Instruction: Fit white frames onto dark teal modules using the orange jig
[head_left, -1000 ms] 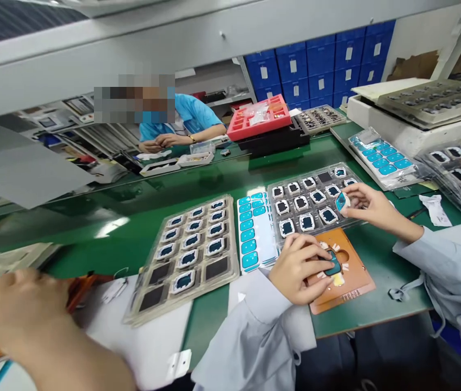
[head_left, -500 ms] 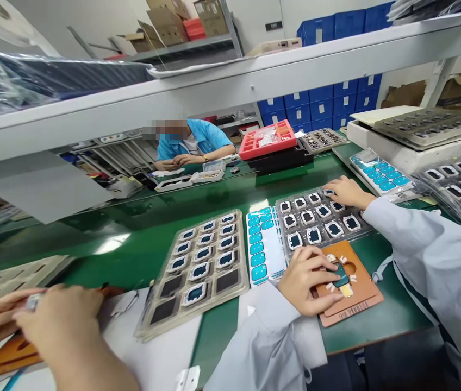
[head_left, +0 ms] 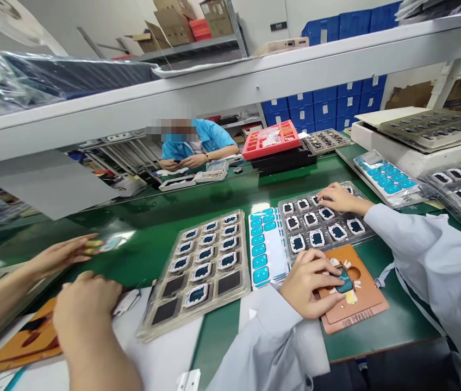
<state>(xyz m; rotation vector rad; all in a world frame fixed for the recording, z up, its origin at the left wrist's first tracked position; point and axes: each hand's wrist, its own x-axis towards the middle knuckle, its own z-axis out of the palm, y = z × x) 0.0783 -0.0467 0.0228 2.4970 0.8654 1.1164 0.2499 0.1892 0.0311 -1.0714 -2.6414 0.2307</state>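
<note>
Your left hand [head_left: 311, 282], loosely spread, rests on the dark plate [head_left: 346, 280] in the orange fixture [head_left: 368, 303] — your right hand [head_left: 340, 199], grip unclear, is at the tray [head_left: 369, 232]; unused blue pieces [head_left: 259, 260] suggest more remains.

Left hand [head_left: 310, 283] resting on teal part [head_left: 347, 281] on orange plate [head_left: 369, 296]; right hand [head_left: 342, 198] over clear parts tray [head_left: 343, 218].

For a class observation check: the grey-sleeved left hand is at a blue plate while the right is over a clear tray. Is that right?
The plate is orange, not blue, as the head view shows; the left hand is at it and the right hand is over a clear tray.
</note>
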